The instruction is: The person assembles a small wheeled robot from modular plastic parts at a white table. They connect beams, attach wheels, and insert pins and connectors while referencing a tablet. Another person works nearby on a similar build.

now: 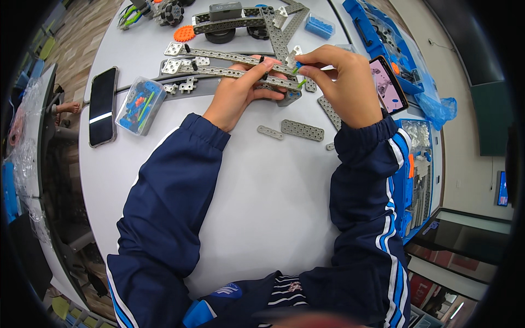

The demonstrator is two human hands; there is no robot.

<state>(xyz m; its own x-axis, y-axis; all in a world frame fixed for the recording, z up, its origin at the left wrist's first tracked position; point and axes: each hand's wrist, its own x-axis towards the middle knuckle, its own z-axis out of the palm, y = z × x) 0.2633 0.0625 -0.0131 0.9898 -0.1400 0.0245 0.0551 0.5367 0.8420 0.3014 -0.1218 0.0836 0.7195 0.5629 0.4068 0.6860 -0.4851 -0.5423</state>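
My left hand grips a building-kit frame of two long grey perforated beams, with the thumb on top and the fingers underneath. White square plates and black pins show at its left end. At its right end my right hand pinches a small blue piece between thumb and forefinger, against the beams. Two green rods poke out of the frame there. Below them, a grey block shows at the frame's end. The right fingers partly cover this joint.
Loose grey plates lie in front of my hands. A parts box and a phone are on the left. Behind stands a wheeled model beside an orange gear. A tablet and blue trays are at right.
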